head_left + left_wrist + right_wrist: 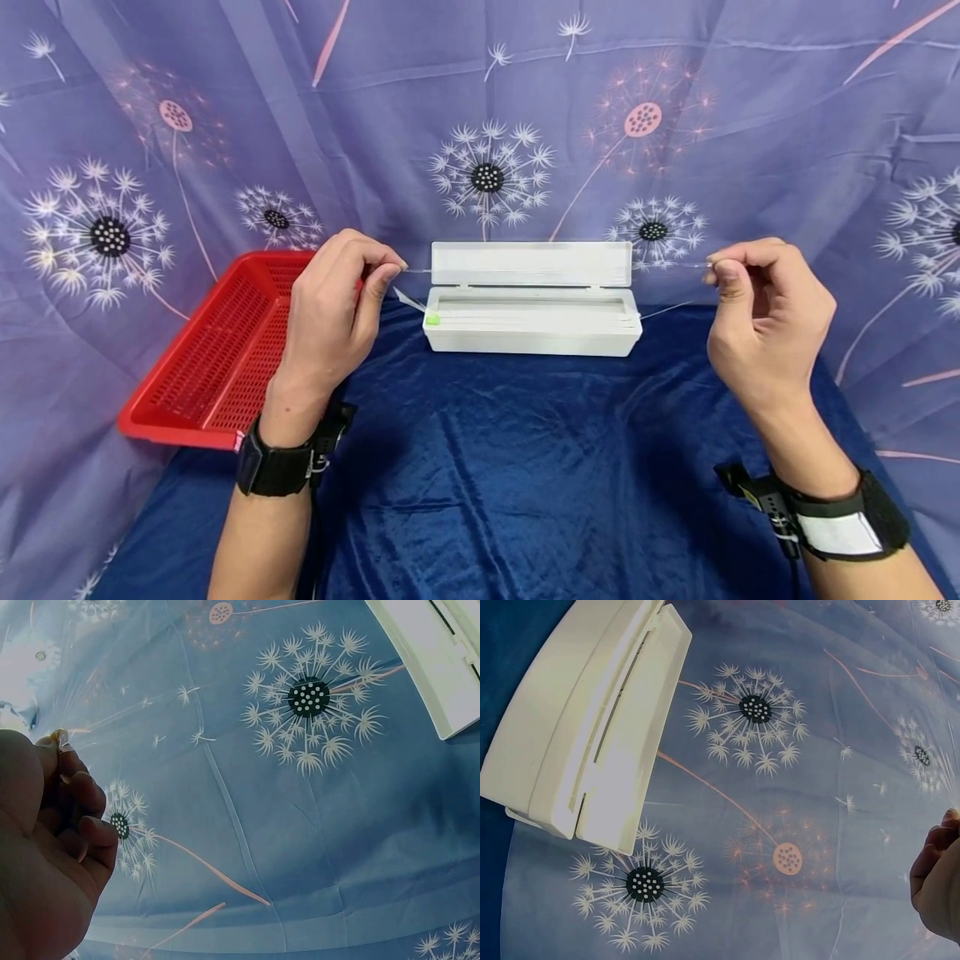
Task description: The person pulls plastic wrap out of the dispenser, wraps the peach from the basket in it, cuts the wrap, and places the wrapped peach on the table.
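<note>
Overhead only, hands (525,308) pinching film (555,268)

Clear film sheet (555,268) was stretched taut, held up above white dispenser box (531,332), lid open, w/ green slider.

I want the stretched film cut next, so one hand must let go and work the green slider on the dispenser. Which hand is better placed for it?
Probably the left hand. The green slider sits at the dispenser's left end, close beside it, while the right hand pinches the film beyond the far end.
</note>
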A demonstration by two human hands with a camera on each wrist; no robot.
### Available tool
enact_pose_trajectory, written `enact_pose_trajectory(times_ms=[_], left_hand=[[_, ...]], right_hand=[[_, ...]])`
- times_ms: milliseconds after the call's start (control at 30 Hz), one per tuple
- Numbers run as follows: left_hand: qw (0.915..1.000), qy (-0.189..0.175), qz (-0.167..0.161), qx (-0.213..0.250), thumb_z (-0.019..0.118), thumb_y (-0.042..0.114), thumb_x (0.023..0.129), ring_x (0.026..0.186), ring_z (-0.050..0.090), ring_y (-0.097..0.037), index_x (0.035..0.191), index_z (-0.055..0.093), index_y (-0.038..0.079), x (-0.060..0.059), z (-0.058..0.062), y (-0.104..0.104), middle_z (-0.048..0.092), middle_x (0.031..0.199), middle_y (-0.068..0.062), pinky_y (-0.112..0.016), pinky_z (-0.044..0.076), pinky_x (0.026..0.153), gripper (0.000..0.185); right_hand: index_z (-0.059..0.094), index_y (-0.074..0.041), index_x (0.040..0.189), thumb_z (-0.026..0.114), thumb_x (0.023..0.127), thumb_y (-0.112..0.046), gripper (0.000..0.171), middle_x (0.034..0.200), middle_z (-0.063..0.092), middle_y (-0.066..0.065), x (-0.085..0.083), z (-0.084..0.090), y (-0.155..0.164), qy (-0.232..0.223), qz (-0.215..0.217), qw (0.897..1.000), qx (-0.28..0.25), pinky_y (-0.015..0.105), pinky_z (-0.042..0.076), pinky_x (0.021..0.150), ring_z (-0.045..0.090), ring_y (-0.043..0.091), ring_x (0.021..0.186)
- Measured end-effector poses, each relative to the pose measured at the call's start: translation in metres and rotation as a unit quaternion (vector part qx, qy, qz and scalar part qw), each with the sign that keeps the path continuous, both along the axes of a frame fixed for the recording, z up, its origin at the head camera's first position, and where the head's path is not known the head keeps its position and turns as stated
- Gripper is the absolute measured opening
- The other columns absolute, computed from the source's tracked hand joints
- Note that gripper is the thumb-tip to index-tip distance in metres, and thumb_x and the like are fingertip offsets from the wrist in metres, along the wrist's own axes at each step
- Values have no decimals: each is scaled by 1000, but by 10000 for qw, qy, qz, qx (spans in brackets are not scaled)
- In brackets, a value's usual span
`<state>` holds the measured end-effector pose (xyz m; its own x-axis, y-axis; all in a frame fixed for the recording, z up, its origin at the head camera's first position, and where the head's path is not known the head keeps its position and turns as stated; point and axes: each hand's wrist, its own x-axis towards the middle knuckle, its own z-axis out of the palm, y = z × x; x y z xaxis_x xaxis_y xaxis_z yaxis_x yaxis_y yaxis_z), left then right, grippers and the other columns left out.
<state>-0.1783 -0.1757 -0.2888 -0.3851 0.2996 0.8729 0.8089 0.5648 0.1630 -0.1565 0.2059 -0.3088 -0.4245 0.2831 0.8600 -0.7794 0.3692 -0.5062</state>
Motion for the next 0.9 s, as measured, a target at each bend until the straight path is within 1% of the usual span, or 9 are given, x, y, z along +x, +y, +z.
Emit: enact_pose_trajectory(times_ms=[300, 533, 900], left_hand=[[10000, 41, -8, 44, 58, 28, 110, 78, 56, -25, 103, 69, -2, 2, 4, 0, 68, 94, -14, -35, 39, 73, 33], [10000, 70, -27, 53, 58, 28, 110, 78, 56, -25, 103, 69, -1, 4, 6, 0, 68, 95, -14, -34, 38, 72, 32], [9998, 115, -46, 165, 58, 31, 110, 74, 53, -23, 102, 69, -1, 6, 12, 2, 68, 93, -13, -32, 36, 70, 35]], right_hand=[[64, 23, 90, 69, 99, 4, 22, 83, 70, 11, 1, 3, -3, 63, 20, 9999, -93, 15, 43, 67, 63, 8, 74], [64, 23, 90, 70, 98, 4, 21, 83, 70, 9, 4, 6, -6, 123, 122, 9995, -255, 15, 43, 68, 64, 9, 74], [66, 21, 90, 71, 98, 4, 20, 81, 70, 9, 7, 12, -8, 231, 114, 9987, -444, 14, 41, 67, 63, 7, 71]])
